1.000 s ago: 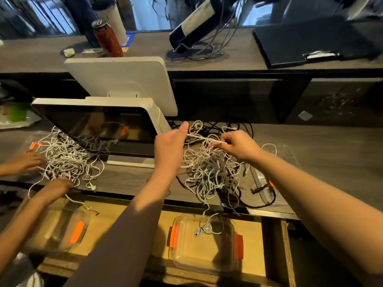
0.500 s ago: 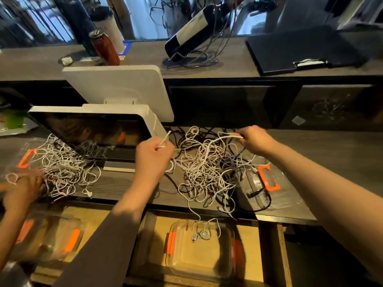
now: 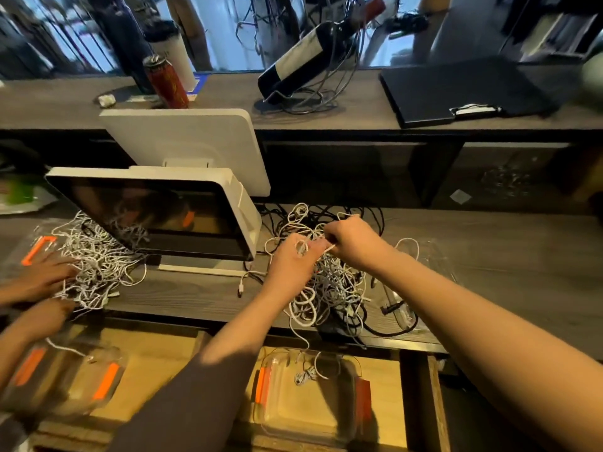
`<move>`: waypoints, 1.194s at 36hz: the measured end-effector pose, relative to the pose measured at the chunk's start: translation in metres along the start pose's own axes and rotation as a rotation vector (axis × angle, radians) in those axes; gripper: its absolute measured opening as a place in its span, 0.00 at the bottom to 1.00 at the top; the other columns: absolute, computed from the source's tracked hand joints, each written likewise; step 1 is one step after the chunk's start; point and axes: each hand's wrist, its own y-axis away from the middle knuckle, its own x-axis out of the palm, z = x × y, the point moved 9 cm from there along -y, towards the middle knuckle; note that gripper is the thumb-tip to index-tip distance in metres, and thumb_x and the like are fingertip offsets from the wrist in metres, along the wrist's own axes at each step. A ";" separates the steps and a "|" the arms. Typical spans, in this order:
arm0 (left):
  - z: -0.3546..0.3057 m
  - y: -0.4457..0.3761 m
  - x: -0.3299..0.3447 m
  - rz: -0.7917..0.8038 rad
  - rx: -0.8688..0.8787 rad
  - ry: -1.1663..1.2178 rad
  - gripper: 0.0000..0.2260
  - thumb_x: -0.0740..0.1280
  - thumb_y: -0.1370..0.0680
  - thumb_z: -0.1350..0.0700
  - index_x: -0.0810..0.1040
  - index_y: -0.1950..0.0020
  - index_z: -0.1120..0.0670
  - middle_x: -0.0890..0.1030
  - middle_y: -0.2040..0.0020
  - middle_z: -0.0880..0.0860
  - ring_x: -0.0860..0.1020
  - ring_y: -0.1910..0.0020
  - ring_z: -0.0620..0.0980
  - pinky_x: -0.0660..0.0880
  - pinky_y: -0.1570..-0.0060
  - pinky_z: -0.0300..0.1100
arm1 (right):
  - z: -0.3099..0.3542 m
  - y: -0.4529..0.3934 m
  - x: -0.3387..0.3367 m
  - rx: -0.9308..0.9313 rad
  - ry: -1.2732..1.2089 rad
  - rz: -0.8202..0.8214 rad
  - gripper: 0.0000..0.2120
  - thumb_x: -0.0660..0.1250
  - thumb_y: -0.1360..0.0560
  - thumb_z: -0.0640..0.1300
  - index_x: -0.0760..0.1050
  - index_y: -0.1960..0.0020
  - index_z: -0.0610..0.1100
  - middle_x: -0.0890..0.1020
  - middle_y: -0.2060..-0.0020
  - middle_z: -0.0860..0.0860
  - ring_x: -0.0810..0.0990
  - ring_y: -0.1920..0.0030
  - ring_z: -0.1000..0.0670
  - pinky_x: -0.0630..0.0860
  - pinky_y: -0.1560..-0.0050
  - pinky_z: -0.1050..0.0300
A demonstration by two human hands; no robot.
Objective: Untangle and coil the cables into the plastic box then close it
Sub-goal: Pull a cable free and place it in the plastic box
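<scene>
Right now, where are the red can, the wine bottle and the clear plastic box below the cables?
red can (image 3: 168, 83), head view, middle of its side.
wine bottle (image 3: 300, 60), head view, its pale label.
clear plastic box (image 3: 326, 415), head view, its bare floor.

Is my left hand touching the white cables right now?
Touching. The head view shows the left hand over the cable tangle, with a white loop wrapped over its fingers.

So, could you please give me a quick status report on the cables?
Both hands, left and right, pinching white strands. Tangle mostly unsorted. Box open, one cable end inside.
</scene>
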 end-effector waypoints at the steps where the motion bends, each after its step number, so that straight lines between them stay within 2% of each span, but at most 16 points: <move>1: 0.000 0.000 0.001 0.021 0.001 -0.032 0.18 0.66 0.21 0.39 0.76 0.56 0.54 0.73 0.69 0.48 0.71 0.71 0.45 0.70 0.66 0.43 | -0.001 0.000 0.002 -0.009 -0.008 0.001 0.06 0.67 0.24 0.40 0.73 0.59 0.46 0.78 0.64 0.50 0.80 0.57 0.45 0.68 0.54 0.54; 3: -0.003 0.003 0.002 0.059 0.008 -0.065 0.20 0.66 0.20 0.41 0.74 0.65 0.53 0.68 0.74 0.46 0.65 0.76 0.43 0.62 0.72 0.40 | -0.007 0.000 0.008 -0.010 -0.016 0.003 0.06 0.68 0.23 0.44 0.73 0.58 0.48 0.77 0.64 0.52 0.80 0.57 0.47 0.70 0.47 0.51; 6: -0.012 0.007 -0.006 0.066 0.047 -0.029 0.18 0.69 0.21 0.46 0.70 0.66 0.52 0.67 0.73 0.48 0.62 0.77 0.43 0.59 0.75 0.37 | -0.024 0.002 0.015 0.027 -0.117 -0.031 0.09 0.66 0.20 0.51 0.74 0.55 0.46 0.79 0.60 0.52 0.76 0.57 0.51 0.70 0.50 0.51; 9: -0.023 0.011 -0.032 -0.052 0.101 0.027 0.17 0.69 0.21 0.46 0.72 0.63 0.55 0.66 0.70 0.52 0.62 0.72 0.48 0.61 0.70 0.42 | -0.047 0.008 0.019 0.099 -0.317 -0.054 0.09 0.67 0.20 0.48 0.77 0.53 0.43 0.80 0.57 0.47 0.77 0.56 0.48 0.74 0.54 0.50; 11: -0.027 0.014 -0.051 -0.142 0.116 0.090 0.17 0.69 0.21 0.48 0.70 0.65 0.55 0.66 0.72 0.51 0.62 0.72 0.49 0.61 0.67 0.43 | -0.061 0.011 0.025 0.101 -0.326 -0.056 0.08 0.67 0.20 0.46 0.78 0.53 0.41 0.79 0.57 0.47 0.76 0.53 0.46 0.71 0.54 0.52; 14: -0.029 0.021 -0.076 -0.257 0.120 0.241 0.18 0.70 0.22 0.53 0.69 0.68 0.55 0.65 0.75 0.50 0.61 0.75 0.47 0.60 0.69 0.43 | -0.073 0.014 0.034 0.091 -0.318 -0.029 0.08 0.65 0.19 0.49 0.73 0.55 0.46 0.74 0.57 0.50 0.75 0.52 0.46 0.66 0.54 0.55; 16: -0.030 0.025 -0.088 -0.312 0.134 0.310 0.16 0.71 0.22 0.56 0.70 0.68 0.56 0.65 0.74 0.51 0.61 0.74 0.47 0.60 0.70 0.43 | -0.079 0.015 0.036 0.116 -0.348 -0.012 0.07 0.65 0.20 0.50 0.74 0.52 0.47 0.73 0.54 0.50 0.74 0.52 0.48 0.68 0.53 0.55; 18: -0.034 0.030 -0.095 -0.339 0.153 0.356 0.16 0.70 0.22 0.58 0.70 0.68 0.57 0.65 0.74 0.51 0.61 0.75 0.47 0.60 0.71 0.41 | -0.080 0.014 0.037 0.125 -0.356 0.000 0.10 0.65 0.20 0.51 0.77 0.49 0.44 0.76 0.52 0.48 0.75 0.51 0.48 0.71 0.52 0.53; 21: -0.033 0.037 -0.105 -0.395 0.162 0.481 0.18 0.68 0.22 0.61 0.67 0.69 0.54 0.64 0.76 0.48 0.59 0.75 0.45 0.59 0.74 0.37 | -0.079 0.013 0.038 0.148 -0.417 0.049 0.10 0.65 0.20 0.53 0.78 0.49 0.46 0.78 0.53 0.48 0.77 0.50 0.48 0.74 0.49 0.50; 24: -0.025 0.041 -0.120 -0.476 0.149 0.591 0.19 0.67 0.22 0.63 0.66 0.70 0.51 0.64 0.76 0.47 0.59 0.75 0.45 0.57 0.75 0.37 | -0.081 0.015 0.045 0.181 -0.618 0.132 0.10 0.63 0.20 0.55 0.79 0.50 0.50 0.82 0.52 0.52 0.80 0.49 0.50 0.77 0.44 0.46; 26: -0.019 0.041 -0.126 -0.530 0.153 0.561 0.21 0.68 0.23 0.62 0.66 0.72 0.48 0.64 0.76 0.46 0.60 0.75 0.45 0.57 0.75 0.38 | -0.077 0.016 0.048 0.176 -0.744 0.179 0.10 0.61 0.18 0.53 0.79 0.46 0.52 0.83 0.50 0.53 0.81 0.47 0.53 0.77 0.41 0.50; 29: -0.009 0.040 -0.125 -0.565 0.125 0.498 0.24 0.69 0.23 0.61 0.67 0.77 0.48 0.65 0.77 0.45 0.61 0.75 0.45 0.58 0.73 0.41 | -0.071 0.019 0.047 0.195 -0.856 0.260 0.13 0.58 0.16 0.50 0.77 0.37 0.50 0.81 0.46 0.54 0.79 0.45 0.54 0.75 0.46 0.59; 34: 0.008 0.037 -0.130 -0.645 0.094 0.531 0.23 0.70 0.25 0.59 0.64 0.76 0.48 0.63 0.75 0.48 0.60 0.73 0.47 0.56 0.70 0.44 | -0.082 0.022 0.059 0.281 -1.069 0.402 0.15 0.58 0.16 0.45 0.76 0.32 0.45 0.81 0.40 0.46 0.80 0.42 0.49 0.77 0.48 0.56; 37: 0.013 0.038 -0.136 -0.676 0.101 0.525 0.23 0.69 0.26 0.58 0.66 0.78 0.46 0.63 0.75 0.45 0.60 0.72 0.47 0.56 0.70 0.44 | -0.089 0.027 0.063 0.342 -1.267 0.404 0.15 0.58 0.16 0.45 0.77 0.36 0.41 0.83 0.46 0.43 0.82 0.50 0.47 0.78 0.46 0.52; 40: 0.018 0.042 -0.145 -0.753 0.116 0.618 0.21 0.68 0.27 0.60 0.65 0.76 0.46 0.64 0.77 0.43 0.61 0.74 0.45 0.57 0.74 0.40 | -0.093 0.031 0.061 0.416 -1.457 0.318 0.13 0.54 0.15 0.43 0.76 0.45 0.39 0.82 0.56 0.43 0.81 0.59 0.49 0.77 0.58 0.57; 43: 0.023 0.042 -0.146 -0.772 0.111 0.709 0.15 0.66 0.25 0.64 0.70 0.70 0.51 0.70 0.74 0.44 0.67 0.72 0.42 0.64 0.70 0.35 | -0.106 0.033 0.065 0.524 -1.512 0.190 0.15 0.52 0.14 0.45 0.75 0.48 0.41 0.80 0.59 0.44 0.78 0.64 0.50 0.76 0.64 0.59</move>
